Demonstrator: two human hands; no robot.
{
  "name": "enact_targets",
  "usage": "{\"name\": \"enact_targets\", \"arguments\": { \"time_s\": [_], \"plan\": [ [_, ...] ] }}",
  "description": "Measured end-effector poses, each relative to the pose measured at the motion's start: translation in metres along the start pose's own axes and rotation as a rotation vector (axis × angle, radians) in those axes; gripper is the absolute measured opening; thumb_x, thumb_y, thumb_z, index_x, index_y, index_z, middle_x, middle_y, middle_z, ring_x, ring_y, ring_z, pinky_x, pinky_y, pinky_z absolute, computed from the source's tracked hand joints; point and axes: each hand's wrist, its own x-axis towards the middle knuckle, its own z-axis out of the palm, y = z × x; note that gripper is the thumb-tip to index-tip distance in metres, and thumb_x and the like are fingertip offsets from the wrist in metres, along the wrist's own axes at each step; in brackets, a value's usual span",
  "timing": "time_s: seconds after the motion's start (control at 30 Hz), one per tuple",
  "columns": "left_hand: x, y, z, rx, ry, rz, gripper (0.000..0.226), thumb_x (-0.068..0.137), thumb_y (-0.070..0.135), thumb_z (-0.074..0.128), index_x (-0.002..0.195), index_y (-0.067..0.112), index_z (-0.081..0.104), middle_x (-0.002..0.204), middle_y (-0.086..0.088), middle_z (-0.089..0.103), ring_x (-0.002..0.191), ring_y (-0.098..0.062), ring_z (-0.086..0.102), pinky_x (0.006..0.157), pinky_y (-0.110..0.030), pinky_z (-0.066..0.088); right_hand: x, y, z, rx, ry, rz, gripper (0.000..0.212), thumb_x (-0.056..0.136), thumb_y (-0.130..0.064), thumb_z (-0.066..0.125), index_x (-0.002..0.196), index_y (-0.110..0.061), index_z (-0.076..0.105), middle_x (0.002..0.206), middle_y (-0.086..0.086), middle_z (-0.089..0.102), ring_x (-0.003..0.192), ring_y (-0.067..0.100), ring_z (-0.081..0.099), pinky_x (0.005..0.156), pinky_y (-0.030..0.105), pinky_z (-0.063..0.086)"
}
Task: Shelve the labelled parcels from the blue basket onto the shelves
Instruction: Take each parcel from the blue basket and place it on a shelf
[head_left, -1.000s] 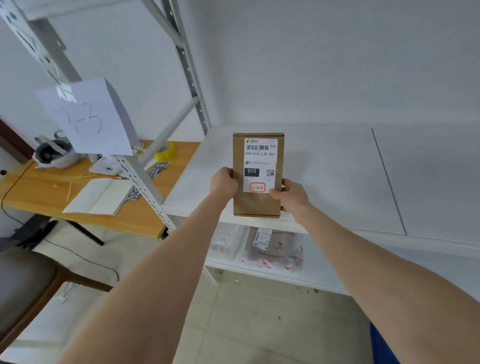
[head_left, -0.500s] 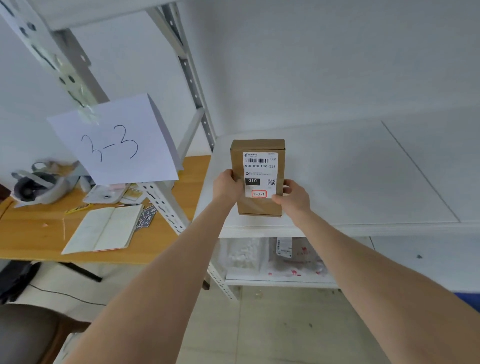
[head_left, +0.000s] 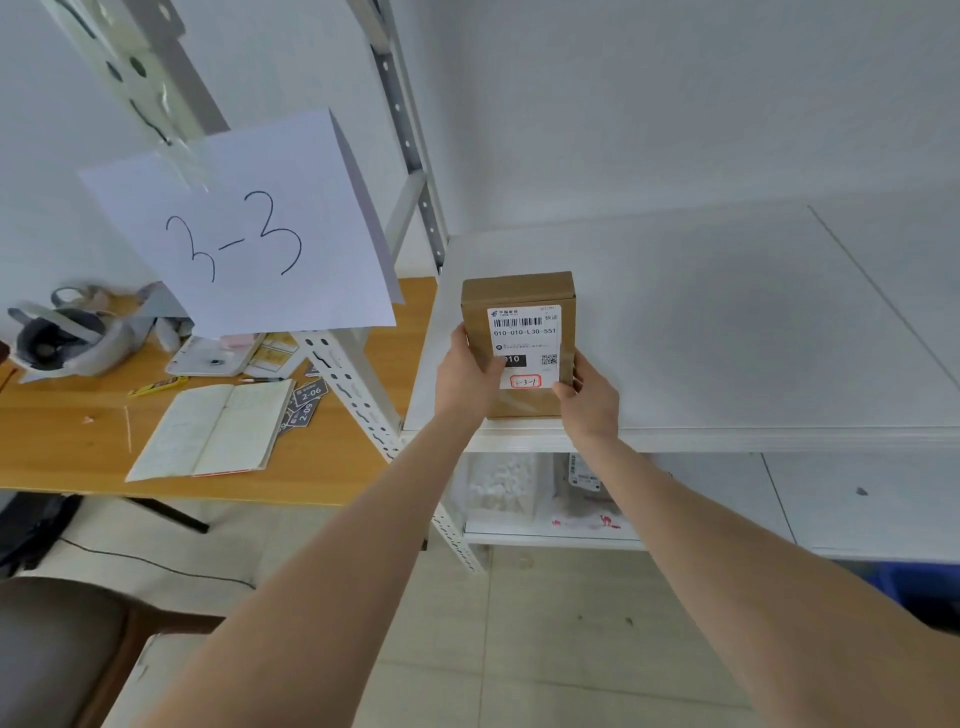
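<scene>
Here, a small brown cardboard parcel with a white printed label (head_left: 519, 343) is gripped at its lower sides by the left hand (head_left: 467, 375) and right hand (head_left: 587, 396), near the front edge of the white shelf board (head_left: 727, 322), beside a paper sheet marked "3-3" (head_left: 244, 234).

To our left we see a wooden desk (head_left: 78, 447). An open notebook (head_left: 213, 431) lies near its front edge, with small dark tags (head_left: 306, 397) marked 2-06 and 2-09 just beside the notebook's right side. A grey headset (head_left: 62, 338) sits at the back left, with a yellow strip (head_left: 158, 385) nearer the notebook. A paper sheet (head_left: 239, 234) reading 3-3 hangs above. Below, a black cable (head_left: 156, 564) crosses the floor near a grey-seated chair (head_left: 52, 649)
</scene>
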Motion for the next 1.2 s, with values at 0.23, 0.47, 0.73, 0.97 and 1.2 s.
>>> {"name": "enact_targets", "arguments": {
  "time_s": [0.23,0.47,0.73,0.97,1.2],
  "plan": [
    [-0.006,0.019,-0.012,0.372,0.275,0.555,0.072,0.085,0.010,0.062,0.147,0.008,0.026,0.149,-0.012,0.033,0.136,-0.028,0.035,0.108,-0.038,0.037,-0.003,0.003,0.001,-0.093,0.035,-0.066,0.047,0.094,-0.004,0.051,0.138,-0.021,0.048,0.123,0.006,0.064,0.113,0.025,0.059,0.096,0.036,0.046],
    [-0.002,0.038,-0.004,0.715,0.150,0.745,0.051,0.094,0.009,0.043,0.144,0.015,0.037,0.147,-0.003,0.040,0.138,-0.021,0.032,0.117,-0.030,0.016,-0.026,0.005,-0.001,-0.296,0.067,-0.175,0.063,0.096,-0.009,0.045,0.152,-0.012,0.016,0.157,0.004,0.020,0.129,0.025,0.045,0.096,0.036,0.044],
    [-0.002,0.037,-0.001,0.712,0.151,0.732,0.052,0.094,0.003,0.041,0.145,0.015,0.037,0.149,-0.009,0.037,0.140,-0.024,0.030,0.118,-0.033,0.014,-0.062,0.022,0.018,-0.567,-0.020,-0.319,0.075,0.088,-0.001,0.049,0.151,-0.001,0.009,0.160,0.013,-0.008,0.131,0.031,0.042,0.097,0.033,0.045],
    [0.001,0.036,0.004,0.644,0.184,0.739,0.055,0.088,-0.006,0.042,0.140,0.010,0.044,0.144,-0.011,0.044,0.136,-0.027,0.037,0.117,-0.036,0.016,-0.059,0.037,0.020,-0.784,-0.085,-0.445,0.074,0.087,0.013,0.040,0.149,0.005,-0.001,0.154,0.015,-0.024,0.148,0.027,0.002,0.118,0.029,0.012],
    [0.010,0.035,0.005,0.594,0.166,0.754,0.053,0.087,-0.008,0.042,0.137,0.008,0.047,0.142,-0.011,0.047,0.135,-0.027,0.038,0.117,-0.037,0.017,-0.049,0.040,0.025,-0.830,-0.117,-0.455,0.077,0.087,0.010,0.041,0.148,0.005,-0.005,0.148,0.017,-0.033,0.147,0.028,-0.007,0.120,0.029,0.005]
  ]
}}
